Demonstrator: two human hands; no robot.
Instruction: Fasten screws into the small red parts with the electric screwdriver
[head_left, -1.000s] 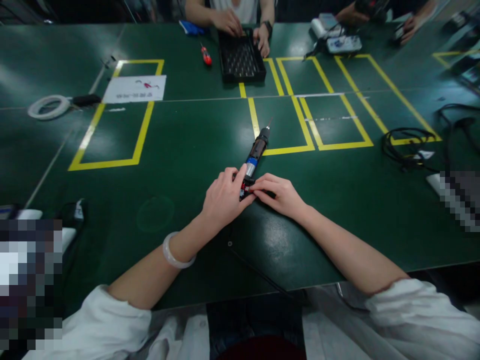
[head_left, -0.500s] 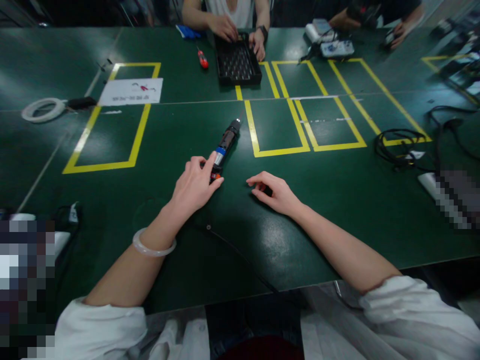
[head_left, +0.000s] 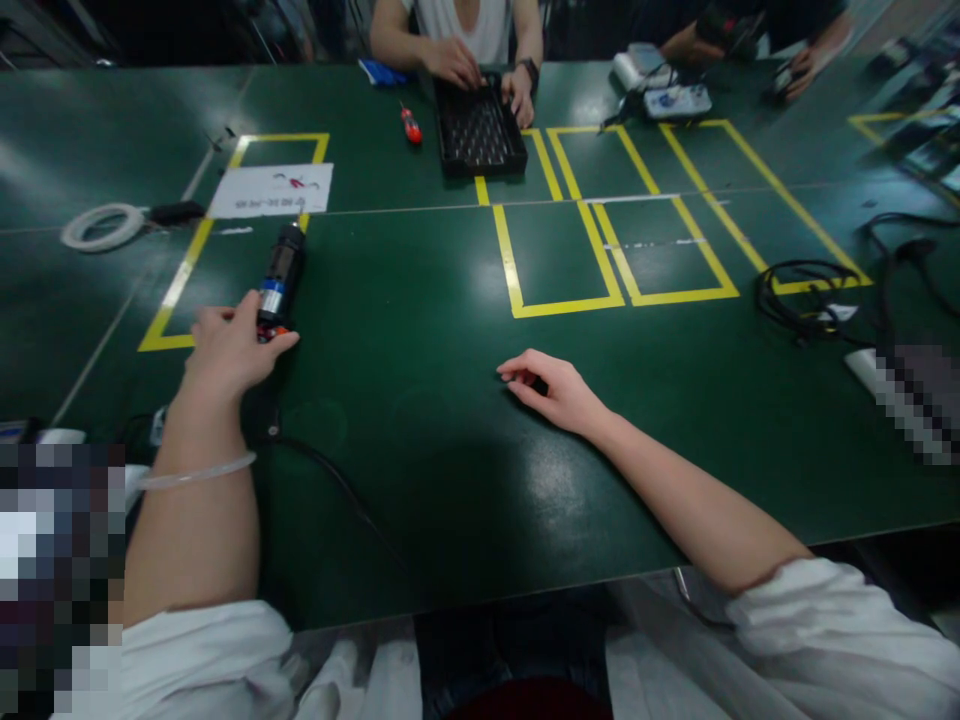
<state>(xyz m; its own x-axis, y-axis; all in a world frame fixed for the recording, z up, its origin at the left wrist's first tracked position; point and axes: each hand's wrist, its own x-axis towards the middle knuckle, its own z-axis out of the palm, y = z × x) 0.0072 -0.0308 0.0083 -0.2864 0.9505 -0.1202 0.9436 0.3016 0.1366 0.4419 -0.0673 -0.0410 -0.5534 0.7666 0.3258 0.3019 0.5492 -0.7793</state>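
My left hand (head_left: 229, 350) grips the rear end of a black electric screwdriver (head_left: 279, 275) with a blue band, which lies on the green table (head_left: 420, 360) at the left, across a yellow tape line. A black cable (head_left: 330, 480) trails from the tool toward me. My right hand (head_left: 551, 388) rests on the table near the middle. Its fingers are curled and pinched on a small dark thing I cannot make out.
Yellow tape rectangles (head_left: 559, 255) mark the table. A white sheet (head_left: 271, 190), a white tape roll (head_left: 101, 227), a red-handled screwdriver (head_left: 410, 125) and a black tray (head_left: 480, 135) under another person's hands lie farther off. Coiled black cables (head_left: 806, 285) sit at the right.
My left hand has slid the screwdriver from the table's middle far to the left. My right hand let go of it and stayed near the middle.
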